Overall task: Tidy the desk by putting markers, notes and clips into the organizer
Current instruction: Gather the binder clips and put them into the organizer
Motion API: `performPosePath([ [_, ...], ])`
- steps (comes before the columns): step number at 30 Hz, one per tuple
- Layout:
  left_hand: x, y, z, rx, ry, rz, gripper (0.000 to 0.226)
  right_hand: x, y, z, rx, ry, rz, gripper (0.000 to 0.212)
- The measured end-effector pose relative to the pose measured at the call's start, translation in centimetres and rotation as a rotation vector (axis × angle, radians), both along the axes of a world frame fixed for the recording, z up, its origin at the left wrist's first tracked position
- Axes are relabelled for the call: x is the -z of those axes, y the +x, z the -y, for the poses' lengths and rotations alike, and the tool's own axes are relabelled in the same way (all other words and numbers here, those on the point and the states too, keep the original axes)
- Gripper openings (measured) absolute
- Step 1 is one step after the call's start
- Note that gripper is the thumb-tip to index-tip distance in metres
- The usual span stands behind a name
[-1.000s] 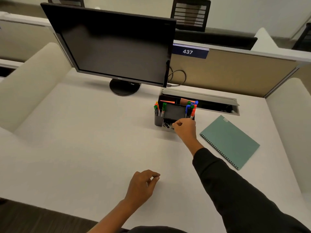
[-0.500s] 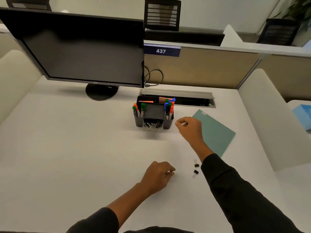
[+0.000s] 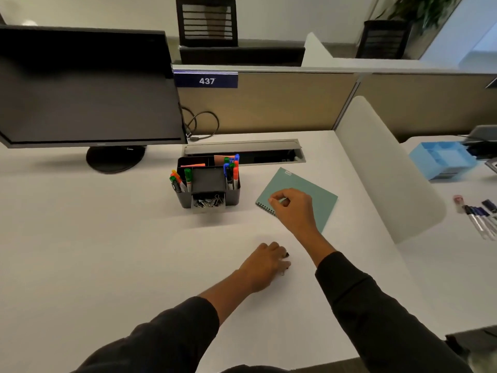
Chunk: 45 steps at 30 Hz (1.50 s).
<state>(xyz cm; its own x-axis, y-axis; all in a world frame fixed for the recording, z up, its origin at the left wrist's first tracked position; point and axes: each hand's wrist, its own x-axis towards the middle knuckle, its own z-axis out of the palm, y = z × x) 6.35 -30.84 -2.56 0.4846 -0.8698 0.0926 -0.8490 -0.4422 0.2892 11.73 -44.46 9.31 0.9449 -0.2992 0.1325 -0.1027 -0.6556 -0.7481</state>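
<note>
A dark desk organizer (image 3: pixel 234 196) stands mid-desk. Coloured markers (image 3: pixel 180 181) fill its left and right pockets, orange sticky notes (image 3: pixel 192 165) sit at its back, and binder clips (image 3: pixel 208 203) lie in its open front drawer. My left hand (image 3: pixel 265 265) rests on the desk nearer to me, its curled fingers around two small black binder clips (image 3: pixel 287 255) that peek out at the fingertips. My right hand (image 3: pixel 294 208) hovers over the teal notebook (image 3: pixel 320 200), fingers loosely curled, holding nothing that I can see.
A monitor (image 3: pixel 86 87) stands at the back left, and a cable trough (image 3: pixel 242 145) lies behind the organizer. A white divider (image 3: pixel 382 168) bounds the desk on the right. Beyond it are a blue tray (image 3: pixel 443 160) and loose pens (image 3: pixel 481 219).
My right hand pulled back from the organizer's drawer to above the notebook. My left hand slid right onto the two binder clips. The view shifted right.
</note>
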Motion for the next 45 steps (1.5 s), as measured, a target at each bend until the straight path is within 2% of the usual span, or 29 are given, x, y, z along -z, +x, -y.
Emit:
performPosePath([
  [6,0.0,-0.3,-0.7,-0.01,0.062,0.06,0.013,0.9,0.2,-1.1,-0.037,0.004,0.006,0.009],
  [11,0.3,-1.0,-1.3,0.069,0.034,0.021,0.05,1.0,0.9,-3.3,-0.108,0.007,-0.003,0.008],
  [13,0.1,-1.2,-1.6,0.092,0.049,0.036,0.045,1.2,1.2,-3.9,-0.144,0.019,-0.01,0.007],
  [18,0.6,-1.9,-2.4,0.035,0.055,0.041,0.016,2.1,1.6,-3.9,-0.199,-0.039,-0.065,0.007],
  [24,0.8,-1.4,-4.6,-0.067,-0.03,-0.05,0.011,4.5,-0.7,-1.2,-0.164,-0.148,-0.234,0.02],
  [28,-1.7,0.3,-7.6,-0.293,-0.279,-0.158,0.009,6.6,-4.2,1.0,-0.163,-0.294,-0.316,0.024],
  [32,-5.5,4.7,-11.3,-0.548,-0.423,-0.088,0.005,8.9,-7.4,1.9,-0.173,-0.414,-0.408,0.026],
  [36,-9.2,9.3,-14.5,-0.722,-0.348,0.072,0.002,10.7,-9.4,1.9,-0.176,-0.399,-0.394,0.017],
  [39,-10.2,11.5,-15.1,-0.794,-0.292,0.095,0.002,11.4,-9.8,1.8,-0.163,-0.385,-0.344,0.008],
  [45,-8.7,13.4,-15.3,-0.772,-0.16,0.101,0.006,11.9,-9.9,1.8,-0.143,-0.43,-0.298,0.023],
])
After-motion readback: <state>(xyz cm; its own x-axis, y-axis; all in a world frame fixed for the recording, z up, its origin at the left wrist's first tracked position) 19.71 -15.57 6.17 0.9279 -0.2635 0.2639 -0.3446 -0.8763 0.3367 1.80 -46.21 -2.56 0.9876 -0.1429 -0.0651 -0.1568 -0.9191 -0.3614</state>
